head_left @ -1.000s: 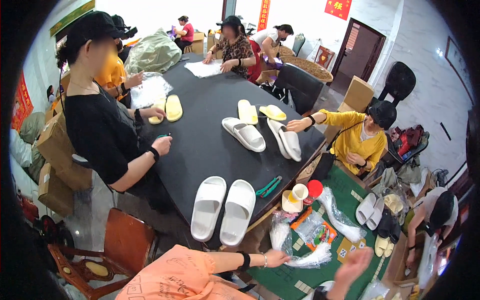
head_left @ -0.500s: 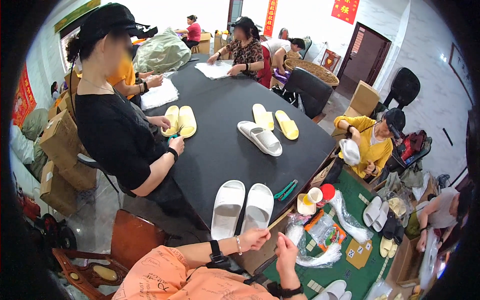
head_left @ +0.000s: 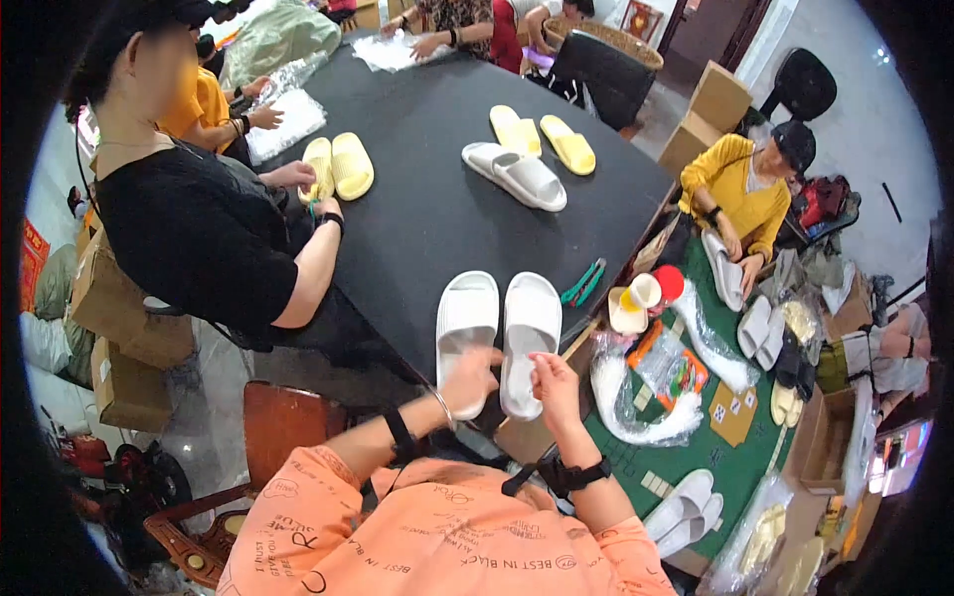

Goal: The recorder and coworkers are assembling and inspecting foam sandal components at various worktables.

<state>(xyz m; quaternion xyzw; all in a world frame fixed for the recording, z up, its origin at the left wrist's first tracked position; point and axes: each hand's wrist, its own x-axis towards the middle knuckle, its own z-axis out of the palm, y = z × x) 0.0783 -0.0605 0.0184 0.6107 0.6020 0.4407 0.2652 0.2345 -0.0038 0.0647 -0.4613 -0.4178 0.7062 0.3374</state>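
White slippers (head_left: 533, 303) sit at twelve o'clock from the wearer (head_left: 447, 541) on the tabletop (head_left: 397, 248); left hand (head_left: 469, 381) slants over one, fingers too blurred to tell; right hand (head_left: 556, 385) upright, thumb and forefinger pressed together.

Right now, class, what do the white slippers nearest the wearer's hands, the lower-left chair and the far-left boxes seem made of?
White slippers: probably moulded foam or rubber, matte, given their thick, seemingly one-piece form. Chair: likely varnished wood, judging by its reddish-brown colour and slight sheen. Boxes: apparently cardboard, dull, from their brown flat panels.
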